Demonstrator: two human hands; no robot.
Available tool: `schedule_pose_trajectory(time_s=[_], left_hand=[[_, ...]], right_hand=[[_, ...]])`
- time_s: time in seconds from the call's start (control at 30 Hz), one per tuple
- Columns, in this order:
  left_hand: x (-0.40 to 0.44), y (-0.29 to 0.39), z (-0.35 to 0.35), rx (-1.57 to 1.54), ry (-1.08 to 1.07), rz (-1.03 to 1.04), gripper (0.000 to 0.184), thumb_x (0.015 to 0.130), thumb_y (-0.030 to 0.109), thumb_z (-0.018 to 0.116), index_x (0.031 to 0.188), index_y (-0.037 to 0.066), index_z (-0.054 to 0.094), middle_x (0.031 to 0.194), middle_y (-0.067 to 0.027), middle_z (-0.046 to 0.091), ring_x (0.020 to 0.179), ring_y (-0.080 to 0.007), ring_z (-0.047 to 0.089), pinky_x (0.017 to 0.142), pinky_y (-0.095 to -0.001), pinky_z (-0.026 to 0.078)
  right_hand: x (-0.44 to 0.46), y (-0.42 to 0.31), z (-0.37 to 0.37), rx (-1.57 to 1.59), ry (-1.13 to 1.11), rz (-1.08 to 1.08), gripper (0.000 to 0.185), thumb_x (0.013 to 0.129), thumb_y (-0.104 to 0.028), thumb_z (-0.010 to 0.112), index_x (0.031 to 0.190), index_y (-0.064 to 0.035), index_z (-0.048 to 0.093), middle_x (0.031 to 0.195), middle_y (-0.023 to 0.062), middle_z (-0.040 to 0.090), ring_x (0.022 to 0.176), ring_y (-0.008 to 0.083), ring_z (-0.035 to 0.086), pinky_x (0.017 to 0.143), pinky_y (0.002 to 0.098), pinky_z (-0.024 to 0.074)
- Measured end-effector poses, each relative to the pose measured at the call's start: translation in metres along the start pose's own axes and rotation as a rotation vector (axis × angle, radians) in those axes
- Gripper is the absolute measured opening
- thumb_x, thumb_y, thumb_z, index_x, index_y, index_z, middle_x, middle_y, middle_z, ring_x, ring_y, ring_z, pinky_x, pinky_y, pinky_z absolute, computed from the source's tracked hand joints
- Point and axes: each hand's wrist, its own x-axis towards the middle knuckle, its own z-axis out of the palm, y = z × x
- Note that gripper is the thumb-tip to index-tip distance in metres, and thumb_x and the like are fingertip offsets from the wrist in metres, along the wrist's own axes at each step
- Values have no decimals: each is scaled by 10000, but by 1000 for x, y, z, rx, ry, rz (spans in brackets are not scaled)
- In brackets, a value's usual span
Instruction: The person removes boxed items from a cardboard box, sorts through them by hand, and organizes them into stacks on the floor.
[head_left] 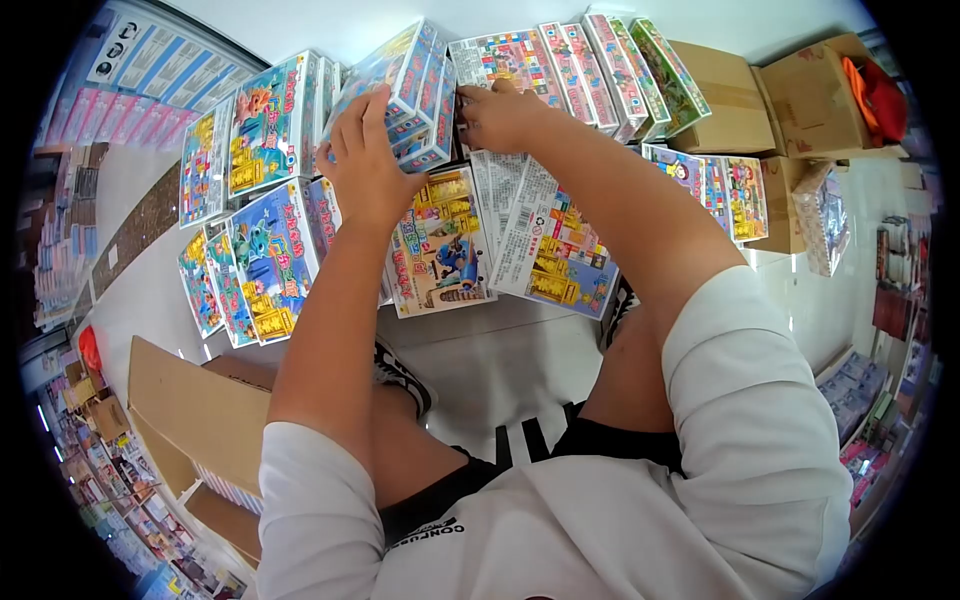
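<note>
A tilted stack of blue game boxes point(436, 97) stands in the back row. My left hand point(368, 165) is on its near left side, fingers spread over the front box and thumb near the lower edge. At the stack's right side, my right hand point(498, 118) has bent fingers by a dark gap; the fingertips are partly hidden. Behind that hand is a colourful game box point(507, 58). Below my hands lie a game box with a blue figure point(445, 245) and a tilted game box showing its printed back point(560, 245).
More blue game boxes point(270, 125) stand at the left, and pink and green ones point(625, 75) at the right. Brown cartons point(725, 95) are at the back right. An open carton point(195, 410) sits beside my left leg. Stocked shelves point(130, 490) line the edges.
</note>
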Motion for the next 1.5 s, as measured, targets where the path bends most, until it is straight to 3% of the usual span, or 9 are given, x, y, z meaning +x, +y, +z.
schedule_pose_trajectory(time_s=[0.13,0.23,0.43,0.63,0.67,0.8,1.07,1.17,1.5], left_hand=[[0,-3,7,30,-17,-13,1191,545,222,987,1555,230,356,1524,-56,420,1454,-292,376,1134,-584,251],[1,-8,8,-12,-4,36,1194,538,205,979,1557,233,357,1529,-57,409,1448,-300,369,1141,-585,241],[-2,-1,10,29,28,49,1167,547,171,944,1558,221,362,1522,-59,422,1433,-317,379,1136,-578,243],[-5,11,11,67,9,82,1126,547,172,928,1543,218,406,1497,-50,459,1415,-307,408,1119,-550,248],[-5,10,12,68,-3,84,1126,544,179,939,1540,221,416,1495,-46,462,1412,-301,413,1115,-544,251],[-3,11,13,53,-32,85,1131,526,225,992,1523,242,457,1489,-31,473,1400,-282,425,1101,-527,264],[-11,8,16,47,-26,123,1056,558,305,1009,1489,354,513,1512,-24,459,1412,-280,412,1113,-520,249],[-13,6,21,65,-16,142,1029,581,310,999,1485,387,514,1525,-19,445,1428,-282,398,1121,-514,241],[-10,0,20,13,-13,225,960,679,194,937,1506,410,502,1563,-5,445,1433,-289,416,1121,-517,286]], right_hand=[[4,11,10,164,121,-4,458,1038,-441,493,1349,-168,690,1573,88,486,1447,360,438,1139,530,443],[17,19,-3,48,12,-207,555,1031,-518,486,1312,-86,693,1413,165,603,1296,398,577,1035,504,510],[27,-28,-33,1282,21,403,772,968,-730,473,1167,-18,696,1026,145,704,908,282,710,847,497,551],[8,-46,-51,1755,-64,282,683,913,-738,555,1108,-98,697,1017,79,699,878,217,689,752,422,548],[9,-44,-51,1691,-78,335,626,884,-671,653,1111,-89,698,1011,83,697,870,213,683,754,415,541],[21,-40,-41,1745,-36,310,534,828,-495,784,1124,-61,689,981,83,687,892,215,691,753,425,558],[25,-34,-13,1857,136,73,553,863,-355,760,1258,-24,560,999,66,643,863,151,655,724,345,559],[22,-35,-11,1863,222,66,743,804,-352,777,1369,35,492,1125,163,659,955,233,697,764,364,589],[27,-44,-6,2080,357,21,644,820,-235,777,1343,51,533,1142,171,674,980,251,710,819,409,608]])
